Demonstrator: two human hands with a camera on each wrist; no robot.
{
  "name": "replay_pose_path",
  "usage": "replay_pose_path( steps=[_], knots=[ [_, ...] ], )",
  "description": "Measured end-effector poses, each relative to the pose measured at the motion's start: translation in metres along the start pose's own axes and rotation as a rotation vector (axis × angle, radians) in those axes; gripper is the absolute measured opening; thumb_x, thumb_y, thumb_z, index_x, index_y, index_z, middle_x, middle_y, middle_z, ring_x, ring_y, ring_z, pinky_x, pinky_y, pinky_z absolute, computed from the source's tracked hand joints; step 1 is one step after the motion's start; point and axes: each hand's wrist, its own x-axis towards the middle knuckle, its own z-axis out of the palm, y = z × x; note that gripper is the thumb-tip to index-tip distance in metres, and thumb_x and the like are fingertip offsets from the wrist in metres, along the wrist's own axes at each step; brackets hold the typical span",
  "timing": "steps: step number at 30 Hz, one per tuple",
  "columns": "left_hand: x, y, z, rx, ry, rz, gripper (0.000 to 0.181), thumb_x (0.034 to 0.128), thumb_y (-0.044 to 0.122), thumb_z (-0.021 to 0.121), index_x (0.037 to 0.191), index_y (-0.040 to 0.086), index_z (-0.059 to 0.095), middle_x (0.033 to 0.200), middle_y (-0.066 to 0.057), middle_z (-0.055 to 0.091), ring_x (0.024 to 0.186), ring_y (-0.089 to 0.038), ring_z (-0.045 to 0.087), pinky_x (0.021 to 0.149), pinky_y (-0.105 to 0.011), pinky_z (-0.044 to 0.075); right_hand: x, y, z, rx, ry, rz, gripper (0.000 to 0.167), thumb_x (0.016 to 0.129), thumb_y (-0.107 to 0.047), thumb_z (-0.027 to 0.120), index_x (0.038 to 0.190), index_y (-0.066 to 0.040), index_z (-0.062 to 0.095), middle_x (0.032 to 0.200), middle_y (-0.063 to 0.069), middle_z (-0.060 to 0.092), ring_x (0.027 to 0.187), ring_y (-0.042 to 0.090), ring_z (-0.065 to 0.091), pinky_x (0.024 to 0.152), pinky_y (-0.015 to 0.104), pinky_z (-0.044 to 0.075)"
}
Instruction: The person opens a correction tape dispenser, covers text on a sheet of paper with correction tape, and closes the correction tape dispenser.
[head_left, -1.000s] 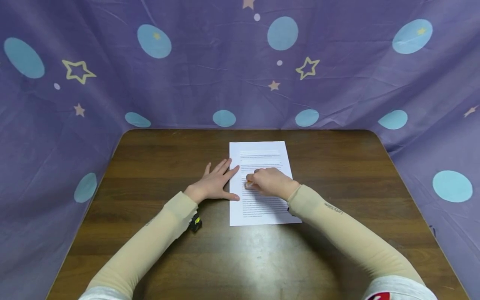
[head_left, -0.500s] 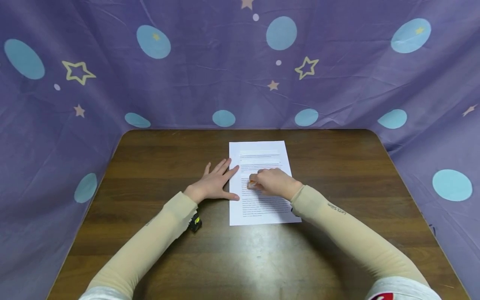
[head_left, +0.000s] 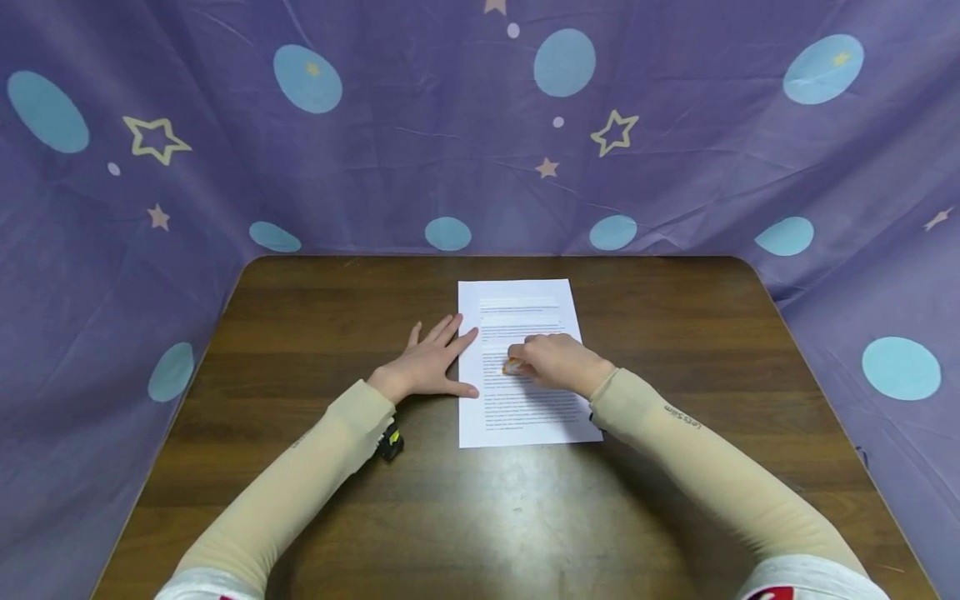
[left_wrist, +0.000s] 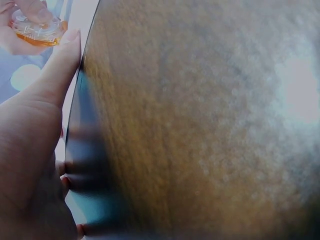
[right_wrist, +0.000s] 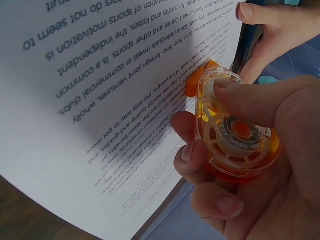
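Note:
A printed sheet of paper (head_left: 471, 421) lies on the wooden table. With fingers spread, my left hand (head_left: 427, 367) rests across its left edge, thumb and fingertips on the margin. My right hand (head_left: 558, 363) holds a correction tape dispenser (right_wrist: 237, 132) between thumb and fingers. Its body is clear and orange, with the tape reel visible inside. In the right wrist view, its orange tip (right_wrist: 194, 82) is at the printed lines; whether it presses on the paper is hard to tell. The right hand hides part of the text in the head view.
The brown table (head_left: 315, 308) extends around the sheet on all sides. A purple curtain (head_left: 390, 125) with stars and blue spots hangs behind it and at both sides. A small black device (head_left: 390, 442) sits at the left wrist.
My right hand has slid a little to the right across the sheet, carrying the correction tape dispenser. The left hand and the paper have stayed in place.

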Motion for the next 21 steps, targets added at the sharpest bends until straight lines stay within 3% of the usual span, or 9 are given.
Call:
replay_pose_path(
  steps=[21],
  knots=[
    [-0.001, 0.002, 0.0, 0.007, 0.009, 0.0, 0.112, 0.0863, 0.072, 0.07, 0.169, 0.021, 0.016, 0.175, -0.016, -0.001, 0.161, -0.033, -0.002, 0.12, -0.073, -0.001, -0.016, 0.013, 0.0, -0.005, 0.035, 0.01, 0.005, 0.096, -0.013, 0.075, 0.099, -0.017, 0.072, 0.076, 0.001, 0.064, 0.063, 0.014, 0.053, 0.059, 0.037, 0.053]
  ],
)
